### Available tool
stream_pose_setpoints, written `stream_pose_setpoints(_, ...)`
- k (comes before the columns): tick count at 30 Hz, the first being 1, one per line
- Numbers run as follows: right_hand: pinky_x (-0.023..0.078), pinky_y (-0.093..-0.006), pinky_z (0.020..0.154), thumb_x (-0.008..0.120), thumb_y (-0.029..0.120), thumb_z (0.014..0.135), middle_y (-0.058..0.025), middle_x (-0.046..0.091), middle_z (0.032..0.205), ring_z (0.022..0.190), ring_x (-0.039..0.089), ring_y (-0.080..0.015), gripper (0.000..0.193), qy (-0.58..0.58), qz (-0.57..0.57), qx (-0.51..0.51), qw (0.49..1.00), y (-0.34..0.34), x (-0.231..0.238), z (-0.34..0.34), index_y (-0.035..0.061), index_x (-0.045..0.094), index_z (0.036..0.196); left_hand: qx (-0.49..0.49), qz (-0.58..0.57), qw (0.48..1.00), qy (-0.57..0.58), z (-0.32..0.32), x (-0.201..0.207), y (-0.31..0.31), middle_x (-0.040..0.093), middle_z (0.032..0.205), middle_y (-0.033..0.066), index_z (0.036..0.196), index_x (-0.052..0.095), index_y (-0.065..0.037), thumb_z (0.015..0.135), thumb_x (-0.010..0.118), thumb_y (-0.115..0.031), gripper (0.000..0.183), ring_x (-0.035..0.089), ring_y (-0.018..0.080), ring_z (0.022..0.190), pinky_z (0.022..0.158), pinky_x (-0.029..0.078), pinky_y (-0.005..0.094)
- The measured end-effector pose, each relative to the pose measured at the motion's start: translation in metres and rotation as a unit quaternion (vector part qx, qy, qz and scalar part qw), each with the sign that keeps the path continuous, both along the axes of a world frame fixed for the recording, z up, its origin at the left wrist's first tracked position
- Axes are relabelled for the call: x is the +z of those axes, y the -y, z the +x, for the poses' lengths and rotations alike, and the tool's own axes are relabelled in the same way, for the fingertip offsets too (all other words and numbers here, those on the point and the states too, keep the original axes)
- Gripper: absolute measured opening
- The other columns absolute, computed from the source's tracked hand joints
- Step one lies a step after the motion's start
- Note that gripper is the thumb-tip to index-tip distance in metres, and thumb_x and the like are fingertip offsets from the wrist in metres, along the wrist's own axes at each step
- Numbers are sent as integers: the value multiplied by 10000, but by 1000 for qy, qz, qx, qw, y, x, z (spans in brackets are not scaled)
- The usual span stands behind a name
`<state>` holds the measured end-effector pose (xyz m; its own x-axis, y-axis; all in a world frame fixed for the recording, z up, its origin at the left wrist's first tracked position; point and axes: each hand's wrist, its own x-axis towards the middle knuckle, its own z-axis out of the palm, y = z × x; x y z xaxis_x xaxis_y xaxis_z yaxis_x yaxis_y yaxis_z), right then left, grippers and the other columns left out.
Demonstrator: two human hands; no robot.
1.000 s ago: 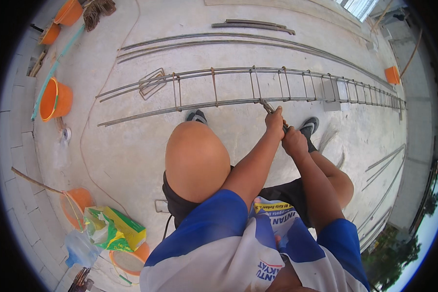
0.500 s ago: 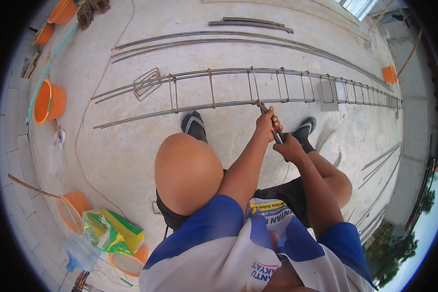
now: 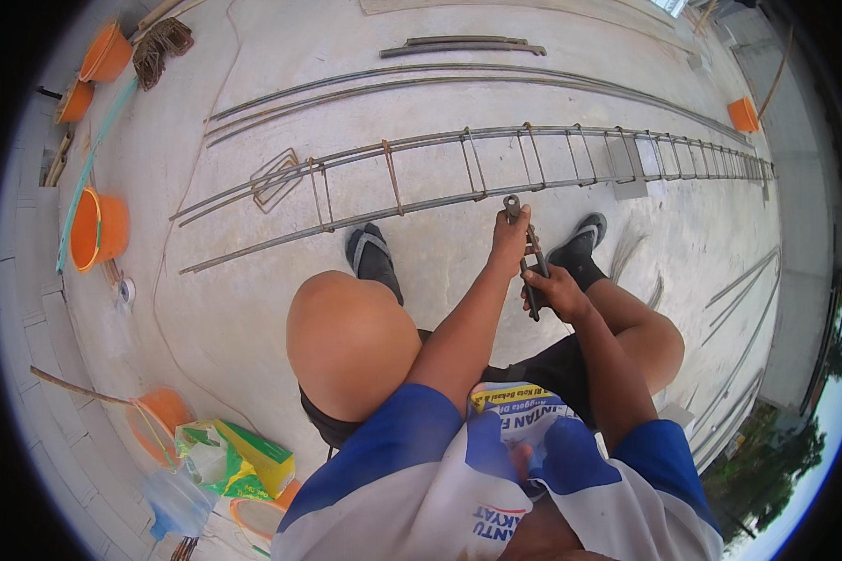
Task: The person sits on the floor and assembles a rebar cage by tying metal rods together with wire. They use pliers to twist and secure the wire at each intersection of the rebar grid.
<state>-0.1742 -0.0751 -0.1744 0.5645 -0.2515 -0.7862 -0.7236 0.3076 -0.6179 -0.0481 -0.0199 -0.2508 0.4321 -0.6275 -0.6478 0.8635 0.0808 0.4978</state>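
A pair of dark pincers [image 3: 512,203] is held in front of me, its jaws toward the long rebar cage [image 3: 398,208]. Closed around the handles just behind the jaws is my left hand [image 3: 509,240]. Lower down, my right hand [image 3: 559,292] grips the handle ends. In the picture the jaws sit just short of the cage's near bar; any gap in height I cannot judge. Rectangular stirrups cross the cage at intervals. Whether a tie wire is in the jaws is too small to tell.
Loose rectangular stirrups [image 3: 276,182] lie by the cage's left end. Beyond are long steel bars [image 3: 421,70]. Thin wires [image 3: 627,257] lie beside my right foot [image 3: 585,241]. Orange buckets [image 3: 112,227] and a plastic bottle [image 3: 180,505] stand left.
The pincers' jaws have come away from the cage's near bar, toward me. My right hand has shifted its hold on the handles. The view has turned slightly.
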Motion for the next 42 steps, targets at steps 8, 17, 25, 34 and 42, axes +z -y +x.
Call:
stream_pose_setpoints(8, 462, -442, 853, 550, 507, 877, -289, 599, 1096, 1026, 593, -417, 646, 57, -349, 10, 935, 2, 35, -14, -36, 440, 1208, -73, -35, 979, 187, -4, 89, 43, 523, 945, 99, 1390, 281, -64, 843, 566, -16, 619, 552, 155, 727, 625, 542, 302)
stream_pose_setpoints(17, 467, -397, 733, 558, 243, 886, -174, 646, 824, 801, 621, -267, 310, 249, -300, -200, 899, 28, 79, -29, -36, 639, 993, -182, -278, 924, 188, 8, 172, 14, 486, 1280, 150, 1476, 238, -139, 798, 429, 31, 725, 433, 295, 1250, 1028, 366, 567)
stream_pose_setpoints(25, 476, -413, 677, 579, 271, 872, -220, 633, 766, 710, 617, -344, 343, 280, -451, -419, 737, 115, 106, 15, -58, 650, 937, -334, -186, 886, 261, -6, 206, 15, 358, 1451, 241, 1517, 128, -97, 681, 398, 15, 886, 308, 337, 1381, 1067, 342, 447)
stream_pose_setpoints(34, 516, -413, 584, 534, 366, 911, -134, 658, 696, 663, 657, -312, 326, 145, -803, -199, 543, 193, 237, -30, 69, 668, 888, -219, -56, 938, 264, 47, 199, 44, 558, 957, 113, 1256, 450, 7, 823, 431, -2, 433, 564, 242, 925, 834, 518, 493)
stream_pose_setpoints(42, 426, -317, 637, 512, 375, 900, -80, 565, 661, 617, 542, -181, 412, 79, -537, -152, 826, 172, 156, -59, -1, 671, 953, -203, 182, 917, 293, 141, 125, 137, 473, 870, 132, 983, 457, 35, 872, 521, -56, 157, 542, 254, 704, 684, 552, 580)
